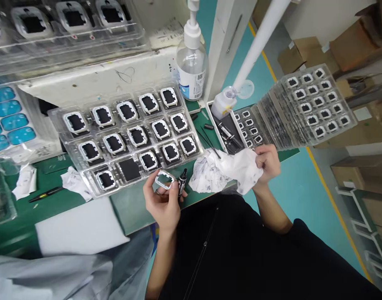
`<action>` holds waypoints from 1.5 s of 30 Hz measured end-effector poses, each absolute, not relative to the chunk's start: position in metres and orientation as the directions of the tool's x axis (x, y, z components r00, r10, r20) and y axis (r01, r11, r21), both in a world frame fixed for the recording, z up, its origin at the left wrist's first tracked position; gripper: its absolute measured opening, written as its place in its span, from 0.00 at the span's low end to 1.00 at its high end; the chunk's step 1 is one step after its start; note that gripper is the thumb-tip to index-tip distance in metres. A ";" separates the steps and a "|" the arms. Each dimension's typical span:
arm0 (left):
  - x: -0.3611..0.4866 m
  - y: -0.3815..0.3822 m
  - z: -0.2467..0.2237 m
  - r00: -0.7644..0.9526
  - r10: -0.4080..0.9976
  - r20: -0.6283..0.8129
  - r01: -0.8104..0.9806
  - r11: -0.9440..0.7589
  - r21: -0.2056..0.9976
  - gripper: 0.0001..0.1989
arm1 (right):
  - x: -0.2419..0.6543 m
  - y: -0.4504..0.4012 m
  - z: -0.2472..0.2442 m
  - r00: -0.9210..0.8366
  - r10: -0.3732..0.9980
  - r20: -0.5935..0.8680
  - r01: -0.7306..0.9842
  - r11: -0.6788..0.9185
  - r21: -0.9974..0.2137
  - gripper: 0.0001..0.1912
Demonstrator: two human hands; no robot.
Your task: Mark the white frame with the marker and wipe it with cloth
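My left hand pinches a small rounded-square metal watch frame between thumb and fingers. A black marker-like tube with a pointed tip is also tucked in that hand, sticking up beside the thumb. My right hand is closed on one end of a crumpled white cloth, which lies across the table's front edge and has dark smudges. Just beyond my left hand, a clear plastic tray holds rows of similar frames, and one front-row pocket has no frame in it.
A pump bottle stands behind the tray, near a white post. Right of it are a small white bottle, an open box of tools and stacked frame trays. A pen and white foam sheet lie left.
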State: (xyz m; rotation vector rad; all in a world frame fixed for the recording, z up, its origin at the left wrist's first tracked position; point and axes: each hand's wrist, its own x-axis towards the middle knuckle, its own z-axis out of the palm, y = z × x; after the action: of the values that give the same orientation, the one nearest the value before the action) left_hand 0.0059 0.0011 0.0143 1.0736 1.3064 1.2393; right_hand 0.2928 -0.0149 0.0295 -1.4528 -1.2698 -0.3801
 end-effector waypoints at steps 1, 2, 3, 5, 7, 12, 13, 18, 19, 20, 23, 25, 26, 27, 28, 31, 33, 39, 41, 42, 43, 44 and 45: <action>0.006 0.001 0.015 -0.114 0.989 -0.090 -0.030 0.087 0.996 0.31 | 0.294 -0.011 0.026 0.386 0.463 0.798 0.836 0.191 -0.515 0.21; 0.006 0.000 0.015 -0.121 0.988 -0.097 -0.025 0.095 0.995 0.31 | 0.295 -0.008 0.022 0.403 0.445 0.800 0.833 0.184 -0.522 0.17; 0.007 0.000 0.016 -0.128 0.986 -0.105 -0.019 0.103 0.995 0.30 | 0.295 -0.004 0.019 0.420 0.431 0.799 0.831 0.172 -0.529 0.11; 0.008 -0.001 0.018 -0.138 0.984 -0.117 -0.011 0.117 0.993 0.30 | 0.297 0.003 0.015 0.435 0.417 0.799 0.836 0.142 -0.529 0.03; 0.008 -0.001 0.019 -0.147 0.982 -0.116 -0.006 0.116 0.993 0.30 | 0.300 0.008 0.016 0.410 0.421 0.809 0.853 0.138 -0.503 0.11; 0.009 -0.001 0.019 -0.154 0.982 -0.111 -0.009 0.111 0.994 0.28 | 0.307 0.013 0.043 0.309 0.473 0.825 0.883 0.180 -0.434 0.14; 0.009 -0.001 0.019 -0.151 0.982 -0.112 -0.016 0.111 0.994 0.28 | 0.308 0.012 0.051 0.314 0.484 0.816 0.880 0.175 -0.442 0.15; 0.009 0.000 0.018 -0.150 0.984 -0.100 -0.026 0.097 0.995 0.29 | 0.309 0.002 0.078 0.403 0.550 0.731 0.756 0.250 -0.605 0.09; 0.009 0.001 0.017 -0.151 0.983 -0.099 -0.030 0.096 0.995 0.30 | 0.310 0.000 0.079 0.421 0.564 0.711 0.725 0.263 -0.637 0.05; 0.009 0.001 0.017 -0.150 0.984 -0.098 -0.033 0.094 0.995 0.30 | 0.311 0.000 0.079 0.439 0.586 0.681 0.689 0.267 -0.674 0.06; 0.010 0.002 0.018 -0.145 0.986 -0.079 -0.042 0.073 0.996 0.31 | 0.318 0.001 0.074 0.484 0.677 0.555 0.592 0.214 -0.777 0.14; 0.010 0.003 0.018 -0.141 0.988 -0.063 -0.043 0.058 0.997 0.31 | 0.326 0.003 0.069 0.495 0.732 0.468 0.551 0.152 -0.821 0.17; 0.010 0.004 0.017 -0.139 0.989 -0.058 -0.043 0.052 0.998 0.31 | 0.330 0.004 0.068 0.487 0.763 0.425 0.545 0.115 -0.831 0.18; 0.010 0.004 0.017 -0.138 0.989 -0.052 -0.041 0.046 0.998 0.32 | 0.334 0.006 0.069 0.462 0.807 0.367 0.551 0.062 -0.832 0.17; 0.010 0.005 0.016 -0.137 0.990 -0.044 -0.036 0.039 0.999 0.32 | 0.338 0.008 0.070 0.443 0.843 0.304 0.560 0.004 -0.828 0.17; 0.009 0.005 0.011 -0.140 0.990 -0.011 -0.001 0.011 1.000 0.34 | 0.346 0.013 0.080 0.411 0.901 0.138 0.536 -0.117 -0.836 0.15; 0.008 0.006 0.007 -0.135 0.991 0.000 0.010 0.001 1.000 0.35 | 0.349 0.017 0.089 0.424 0.904 0.053 0.473 -0.171 -0.864 0.16; 0.007 0.007 0.002 -0.120 0.993 -0.021 -0.037 0.016 0.999 0.37 | 0.356 0.017 0.110 0.392 0.910 -0.135 0.184 -0.221 -0.958 0.18; 0.008 0.007 0.003 -0.118 0.993 -0.029 -0.050 0.023 0.998 0.37 | 0.359 0.014 0.116 0.331 0.926 -0.180 0.156 -0.242 -0.958 0.16; 0.008 0.008 0.004 -0.115 0.993 -0.033 -0.052 0.028 0.998 0.37 | 0.361 0.012 0.119 0.291 0.937 -0.193 0.172 -0.250 -0.953 0.15; 0.008 0.008 0.005 -0.109 0.993 -0.038 -0.051 0.033 0.998 0.37 | 0.362 0.009 0.122 0.251 0.948 -0.195 0.207 -0.249 -0.946 0.15; 0.008 0.008 0.006 -0.103 0.994 -0.043 -0.051 0.038 0.998 0.38 | 0.363 0.007 0.124 0.210 0.960 -0.183 0.264 -0.236 -0.935 0.15; 0.008 0.008 0.006 -0.099 0.994 -0.047 -0.053 0.042 0.998 0.38 | 0.364 0.004 0.124 0.184 0.972 -0.143 0.343 -0.200 -0.918 0.15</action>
State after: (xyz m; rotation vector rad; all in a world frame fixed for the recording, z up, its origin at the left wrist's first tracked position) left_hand 0.0081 0.0075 0.0061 1.0901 1.2651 1.2726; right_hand 0.3639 0.0045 0.1244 -1.6822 -1.2606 1.0200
